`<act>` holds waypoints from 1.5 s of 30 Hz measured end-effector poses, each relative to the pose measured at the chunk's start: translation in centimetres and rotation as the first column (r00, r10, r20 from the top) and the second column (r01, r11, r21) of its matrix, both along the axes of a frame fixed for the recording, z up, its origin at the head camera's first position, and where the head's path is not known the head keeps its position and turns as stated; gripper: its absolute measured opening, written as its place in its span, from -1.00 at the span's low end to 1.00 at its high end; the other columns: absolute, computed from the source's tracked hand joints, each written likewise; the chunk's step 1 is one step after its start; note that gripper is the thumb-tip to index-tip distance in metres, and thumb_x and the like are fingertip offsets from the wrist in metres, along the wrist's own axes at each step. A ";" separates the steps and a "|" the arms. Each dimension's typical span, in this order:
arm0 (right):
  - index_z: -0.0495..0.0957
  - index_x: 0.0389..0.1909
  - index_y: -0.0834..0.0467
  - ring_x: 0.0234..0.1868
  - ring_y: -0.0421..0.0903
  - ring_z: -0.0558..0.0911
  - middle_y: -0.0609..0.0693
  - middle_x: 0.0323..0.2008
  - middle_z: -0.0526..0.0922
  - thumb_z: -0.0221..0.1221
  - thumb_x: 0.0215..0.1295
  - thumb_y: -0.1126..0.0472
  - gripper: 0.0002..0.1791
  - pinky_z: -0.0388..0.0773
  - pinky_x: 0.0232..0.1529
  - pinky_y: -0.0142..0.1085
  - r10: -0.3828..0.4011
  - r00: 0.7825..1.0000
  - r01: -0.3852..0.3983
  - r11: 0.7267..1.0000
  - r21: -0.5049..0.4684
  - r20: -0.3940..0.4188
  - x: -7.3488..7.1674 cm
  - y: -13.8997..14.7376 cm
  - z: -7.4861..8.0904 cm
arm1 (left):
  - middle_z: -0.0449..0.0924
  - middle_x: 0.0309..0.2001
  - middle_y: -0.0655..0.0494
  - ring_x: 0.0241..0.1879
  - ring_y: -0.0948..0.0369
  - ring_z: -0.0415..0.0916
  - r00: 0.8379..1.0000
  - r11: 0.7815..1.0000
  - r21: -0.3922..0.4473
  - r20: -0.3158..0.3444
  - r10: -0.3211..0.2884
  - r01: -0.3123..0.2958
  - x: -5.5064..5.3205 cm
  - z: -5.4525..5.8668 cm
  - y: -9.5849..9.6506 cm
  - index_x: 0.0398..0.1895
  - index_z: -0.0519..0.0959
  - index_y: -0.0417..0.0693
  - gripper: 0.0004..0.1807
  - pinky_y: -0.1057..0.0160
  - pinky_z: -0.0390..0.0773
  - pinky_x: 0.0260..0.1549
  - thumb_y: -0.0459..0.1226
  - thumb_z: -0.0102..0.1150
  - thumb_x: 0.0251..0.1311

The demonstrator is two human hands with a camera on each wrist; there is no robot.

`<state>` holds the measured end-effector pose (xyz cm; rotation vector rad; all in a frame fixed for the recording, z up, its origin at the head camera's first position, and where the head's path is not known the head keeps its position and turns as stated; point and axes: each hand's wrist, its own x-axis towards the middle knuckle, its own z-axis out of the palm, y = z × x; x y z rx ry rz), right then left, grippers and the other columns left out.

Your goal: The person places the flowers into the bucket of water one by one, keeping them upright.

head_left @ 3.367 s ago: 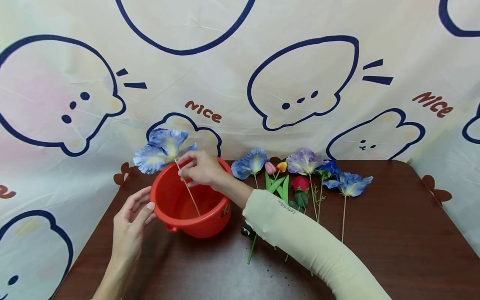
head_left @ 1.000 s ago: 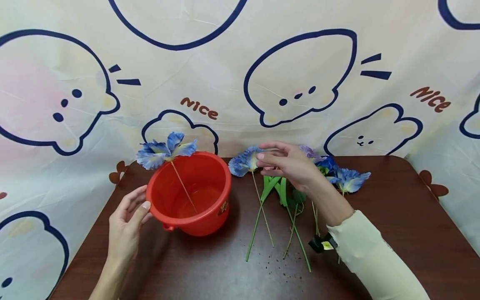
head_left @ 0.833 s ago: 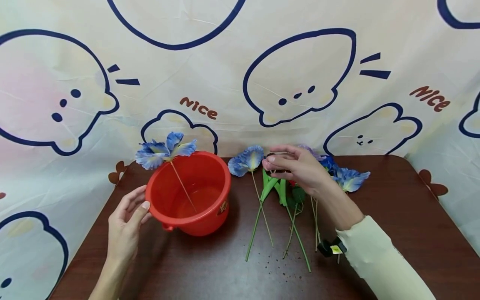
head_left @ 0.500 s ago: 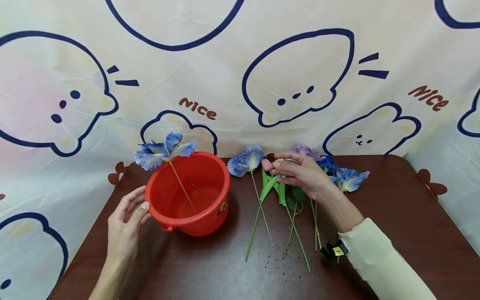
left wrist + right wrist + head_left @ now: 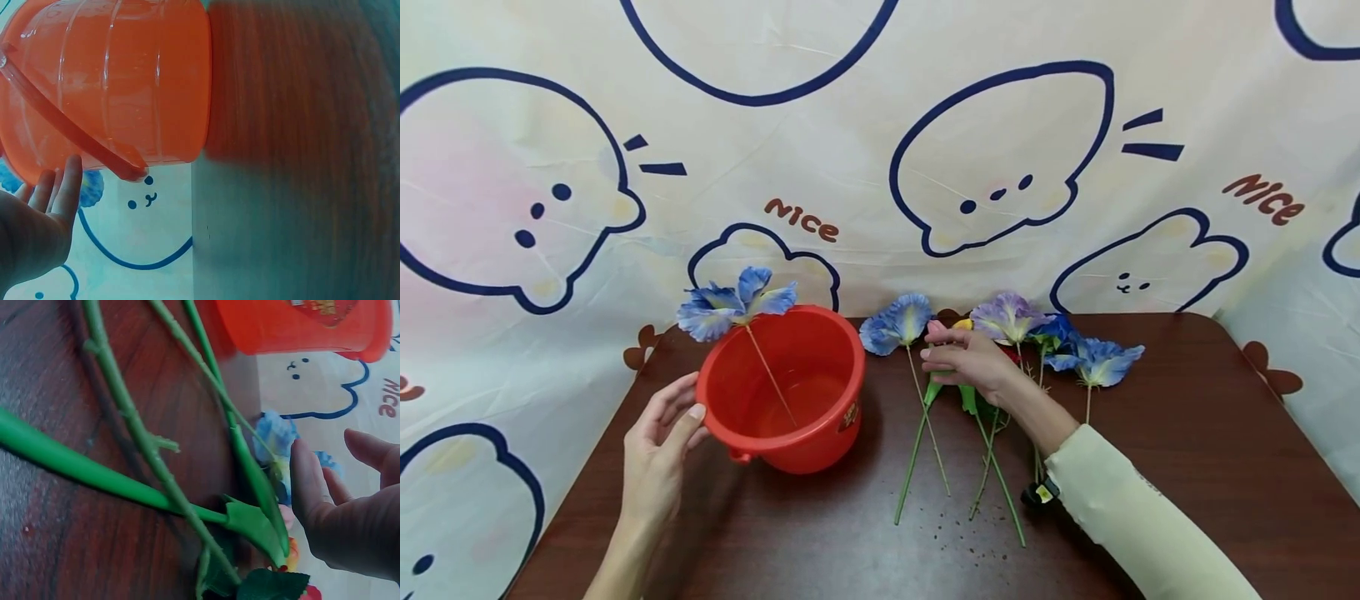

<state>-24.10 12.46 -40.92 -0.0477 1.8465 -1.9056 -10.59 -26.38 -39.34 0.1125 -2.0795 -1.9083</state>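
My left hand [image 5: 658, 454] touches the side of a red bucket [image 5: 820, 442], with the thumb at its rim. In the left wrist view, the fingers [image 5: 67, 194] lie fairly straight against the bucket, below its handle [image 5: 69, 128]. A blue artificial flower [image 5: 730, 304] leans in the bucket, its bloom above the rim. My right hand [image 5: 973, 362] hovers over the tulips with loosely bent fingers and nothing in its grasp. Near its fingertips are a pink tulip [image 5: 936, 327] and a yellow-orange tulip [image 5: 964, 324]. Green tulip leaves [image 5: 256, 531] show in the right wrist view.
Left of the tulips lies a blue flower [image 5: 897, 325]. A purple flower [image 5: 1006, 317], a dark blue flower [image 5: 1056, 332] and another blue flower [image 5: 1101, 363] lie to the right. A red rose [image 5: 1012, 354] is partly hidden. Dark crumbs [image 5: 962, 542] dot the brown table [image 5: 820, 533].
My right hand has let go of the flower stem in the bucket and moved right, over the tulips. Lately it has shifted slightly left and lower. The left hand stays at the bucket.
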 end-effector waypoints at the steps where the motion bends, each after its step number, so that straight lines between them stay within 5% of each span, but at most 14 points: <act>1: 0.28 0.40 0.31 0.28 0.23 0.51 0.26 0.42 0.32 0.22 0.37 0.25 -0.37 0.59 0.17 -0.02 -0.003 1.000 0.003 1.000 0.009 0.000 -0.1 -0.1 -0.2 | 0.57 0.11 0.06 0.01 0.25 0.65 1.000 1.000 0.001 0.001 0.000 0.000 0.0 0.0 0.0 0.37 0.39 -0.11 -0.51 0.35 0.69 -0.16 -0.32 0.12 0.39; 12: 0.36 0.33 0.30 0.08 0.09 0.67 0.26 0.13 0.62 0.25 0.35 0.23 -0.43 0.70 0.00 -0.08 -0.008 1.000 0.009 0.994 0.113 -0.012 -0.6 -1.1 -1.6 | 0.57 0.11 0.07 0.00 0.26 0.65 1.000 1.000 0.004 0.011 -0.002 0.002 -0.1 0.1 0.1 0.37 0.39 -0.11 -0.51 0.36 0.69 -0.17 -0.31 0.12 0.40; 22: 0.37 0.31 0.32 0.01 0.04 0.70 0.28 0.09 0.64 0.27 0.28 0.31 -0.41 0.72 -0.07 -0.10 0.025 0.999 -0.018 0.984 0.174 -0.037 -0.9 -1.7 -2.0 | 0.58 0.09 0.07 -0.02 0.26 0.65 1.000 1.000 0.010 0.012 0.010 -0.011 0.0 0.1 0.1 0.36 0.40 -0.12 -0.52 0.37 0.69 -0.19 -0.32 0.12 0.39; 30: 0.37 0.29 0.34 0.13 0.14 0.65 0.16 0.49 0.21 0.24 0.31 0.29 -0.45 0.72 -0.07 -0.07 0.061 0.998 -0.059 0.981 0.187 -0.009 -1.3 -2.1 -2.0 | 0.58 0.09 0.08 -0.02 0.25 0.65 1.000 1.000 0.012 0.018 0.004 -0.004 0.1 -0.1 0.2 0.37 0.38 -0.16 -0.51 0.36 0.70 -0.18 -0.32 0.11 0.40; 36: 0.38 0.29 0.35 0.04 0.07 0.70 -0.06 0.61 -0.19 0.25 0.29 0.34 -0.45 0.73 -0.12 -0.13 0.042 0.999 -0.041 0.987 0.158 -0.001 -1.5 -1.9 -2.3 | 0.57 0.12 0.09 0.00 0.27 0.65 1.000 1.000 -0.008 0.030 0.006 -0.006 0.0 -0.1 0.2 0.38 0.38 -0.11 -0.50 0.36 0.69 -0.18 -0.29 0.12 0.40; 39: 0.38 0.29 0.35 -0.02 -0.04 0.71 -0.11 0.61 -0.22 0.25 0.29 0.38 -0.44 0.74 -0.14 -0.17 0.024 1.000 -0.024 0.991 0.132 -0.001 -1.6 -1.7 -2.1 | 0.57 0.12 0.09 0.01 0.27 0.65 0.999 1.000 -0.009 0.034 0.008 -0.008 0.0 0.0 0.1 0.37 0.39 -0.08 -0.51 0.36 0.69 -0.17 -0.28 0.13 0.40; 45: 0.36 0.33 0.33 0.04 0.07 0.69 0.20 0.42 0.34 0.21 0.31 0.44 -0.44 0.73 -0.10 -0.15 -0.008 1.000 0.008 0.998 0.066 0.010 -1.3 -1.9 -0.6 | 0.57 0.11 0.07 0.00 0.25 0.65 1.000 1.000 -0.004 0.019 0.007 -0.007 -0.1 0.0 0.0 0.38 0.38 -0.13 -0.50 0.36 0.69 -0.17 -0.29 0.12 0.40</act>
